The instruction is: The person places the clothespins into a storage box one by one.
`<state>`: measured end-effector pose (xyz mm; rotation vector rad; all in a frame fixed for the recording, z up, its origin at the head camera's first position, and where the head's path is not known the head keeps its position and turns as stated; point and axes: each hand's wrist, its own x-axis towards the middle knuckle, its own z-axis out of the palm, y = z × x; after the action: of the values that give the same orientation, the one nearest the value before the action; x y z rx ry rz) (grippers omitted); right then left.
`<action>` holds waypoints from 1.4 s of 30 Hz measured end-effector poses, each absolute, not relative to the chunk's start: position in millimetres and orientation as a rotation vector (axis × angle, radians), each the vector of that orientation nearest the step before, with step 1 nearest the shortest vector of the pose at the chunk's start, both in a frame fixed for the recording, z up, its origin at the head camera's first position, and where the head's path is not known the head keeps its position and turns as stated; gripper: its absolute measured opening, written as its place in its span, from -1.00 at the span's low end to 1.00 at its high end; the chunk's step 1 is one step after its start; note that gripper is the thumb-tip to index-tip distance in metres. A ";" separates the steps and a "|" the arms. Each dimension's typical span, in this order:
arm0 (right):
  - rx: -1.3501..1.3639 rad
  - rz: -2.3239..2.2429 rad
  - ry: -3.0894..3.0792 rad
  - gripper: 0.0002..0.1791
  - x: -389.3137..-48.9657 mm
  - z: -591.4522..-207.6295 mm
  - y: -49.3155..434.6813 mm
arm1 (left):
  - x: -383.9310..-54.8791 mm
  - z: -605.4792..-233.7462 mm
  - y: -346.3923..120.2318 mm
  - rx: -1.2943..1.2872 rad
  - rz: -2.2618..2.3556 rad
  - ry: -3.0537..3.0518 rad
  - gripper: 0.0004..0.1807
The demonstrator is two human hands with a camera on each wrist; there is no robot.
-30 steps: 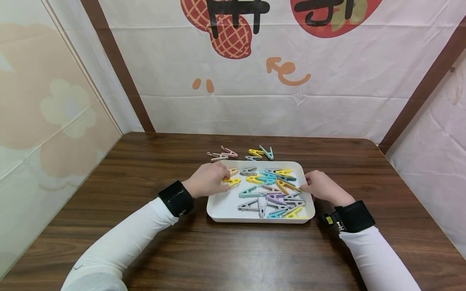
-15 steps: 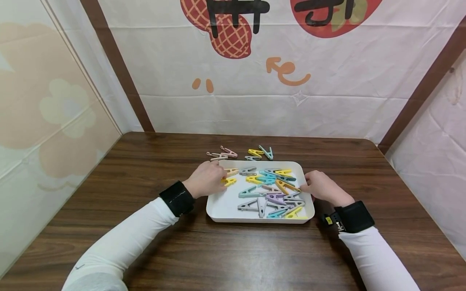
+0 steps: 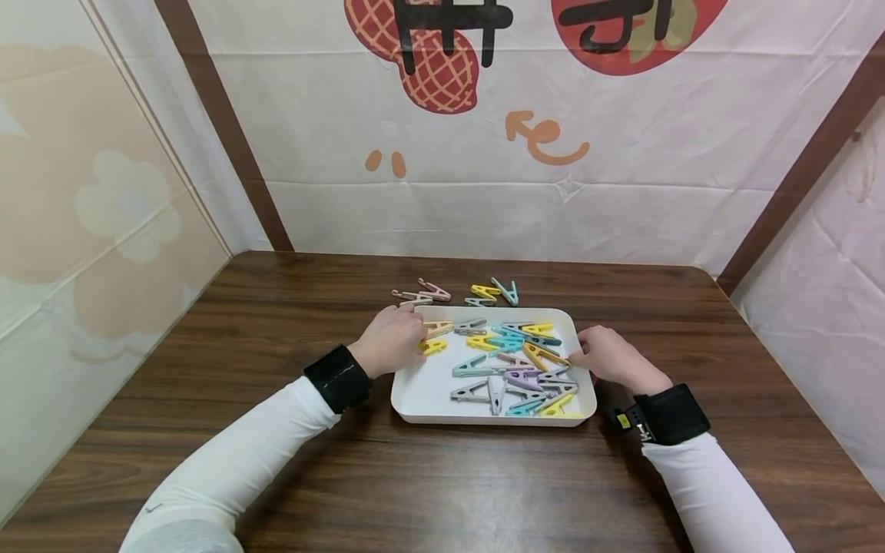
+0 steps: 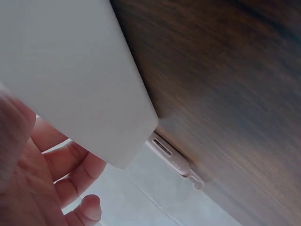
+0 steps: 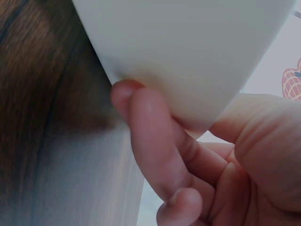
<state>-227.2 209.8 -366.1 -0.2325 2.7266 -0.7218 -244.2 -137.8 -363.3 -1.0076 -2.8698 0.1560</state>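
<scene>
A shallow white tray (image 3: 429,399) holds several clothespins in yellow, blue, grey and purple. My left hand (image 3: 390,339) reaches over its left rim, fingers curled inside and pinching a yellow clothespin (image 3: 434,347); the fingertips are partly hidden. Seen from the left wrist, the tray's outer wall (image 4: 84,75) stands in front of the bent fingers (image 4: 70,162). At the right rim, my right hand (image 3: 618,358) grips the tray, thumb over the edge and fingers (image 5: 153,127) against the outer wall and underside.
Behind the tray lie pink clothespins (image 3: 434,290), a yellow one (image 3: 485,292) and a blue-green one (image 3: 509,293) on the brown wooden table (image 3: 442,484). A printed white cloth (image 3: 470,215) hangs past the far edge.
My left hand has drawn slightly left, and the yellow clothespin at its fingers has shifted left with it. The right hand stays at the tray's right rim.
</scene>
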 end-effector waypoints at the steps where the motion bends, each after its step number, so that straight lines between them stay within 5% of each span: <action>1: -0.232 -0.717 2.727 -0.61 -226.9 -366.4 209.5 | -243.9 -363.1 -137.8 -1.009 0.153 -2.869 -0.82; 11: -0.244 -0.711 2.735 -0.62 -225.8 -366.9 209.5 | -249.4 -354.0 -145.6 -0.917 -0.126 -2.811 -0.75; 22: -0.242 -0.723 2.734 -0.64 -226.8 -366.3 211.4 | -299.2 -345.5 -165.2 -0.593 -0.306 -2.881 -0.76; 33: -0.235 -0.719 2.733 -0.66 -227.5 -365.5 210.7 | -337.7 -369.2 -174.0 -0.473 -0.486 -3.177 -0.44; 42: -0.256 -0.703 2.749 -0.71 -228.0 -365.9 211.8 | -345.3 -379.5 -170.4 -0.464 -0.359 -3.246 -0.38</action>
<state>-228.0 211.8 -365.9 -0.2559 2.7487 -0.7029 -345.3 -170.4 -379.5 -0.4642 -3.2462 -0.3590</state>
